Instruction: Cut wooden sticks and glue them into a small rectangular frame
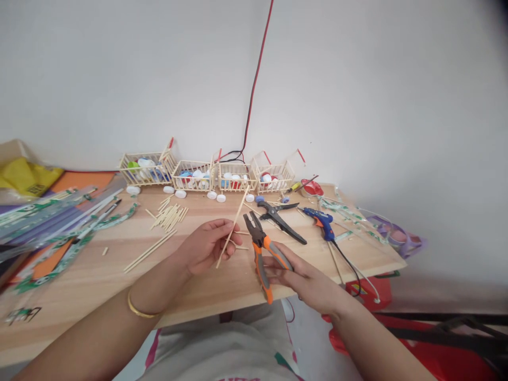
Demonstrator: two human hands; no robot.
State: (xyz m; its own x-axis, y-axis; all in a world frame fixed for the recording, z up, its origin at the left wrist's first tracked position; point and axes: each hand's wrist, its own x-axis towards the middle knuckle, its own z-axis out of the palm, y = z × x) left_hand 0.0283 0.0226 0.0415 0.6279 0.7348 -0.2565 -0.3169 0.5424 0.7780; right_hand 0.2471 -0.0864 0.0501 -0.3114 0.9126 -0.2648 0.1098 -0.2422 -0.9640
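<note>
Pinched in my left hand [210, 244] is a thin wooden stick [235, 219], tilted up to the right, with shorter sticks poking out between the fingers. My right hand [299, 270] grips orange-and-grey combination pliers [260, 243]. Their handles are spread, and the jaws point up beside the held stick without touching it. On the table left of my left hand lie a heap of short cut sticks [170, 216] and a few longer sticks [150, 251]. Black-handled cutters [281, 219] rest just beyond the pliers.
Several small stick-built carts [194, 174] with bottle-cap wheels line the wall, loaded with caps. A blue glue gun [322, 222] with a cord lies at right, near a red dish [311, 188]. Plastic-wrapped materials [59, 211] cover the left side of the wooden table [190, 296].
</note>
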